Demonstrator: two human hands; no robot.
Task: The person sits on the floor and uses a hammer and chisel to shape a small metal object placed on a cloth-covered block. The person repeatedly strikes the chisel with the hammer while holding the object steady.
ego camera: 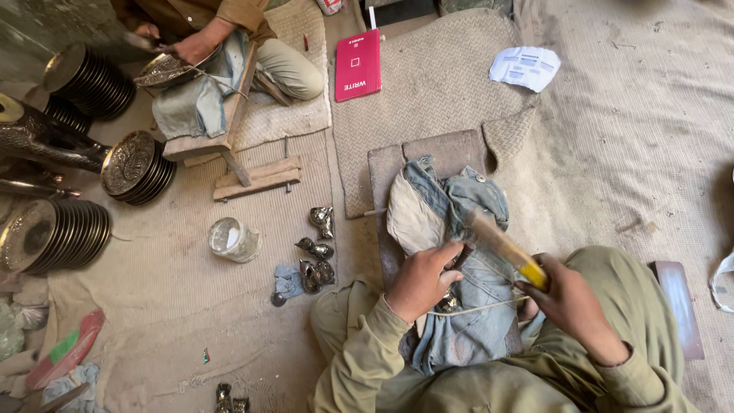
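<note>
My left hand (pixel 422 280) presses a small shiny metal piece (pixel 447 304) against a bundle of blue denim cloth (pixel 451 229) laid on a wooden board (pixel 428 153) in front of my lap. My fingers also seem to pinch a thin dark tool on the piece. My right hand (pixel 567 300) grips the yellow handle of a hammer (pixel 501 245), whose blurred head is raised above the cloth, to the right of my left hand.
Small embossed metal pieces (pixel 315 252) and a glass jar (pixel 233 239) lie on the mat at my left. Stacks of engraved metal plates (pixel 53 233) stand at far left. Another person (pixel 214 38) works on a plate at the back. A red notebook (pixel 358 65) and white paper (pixel 524 67) lie beyond.
</note>
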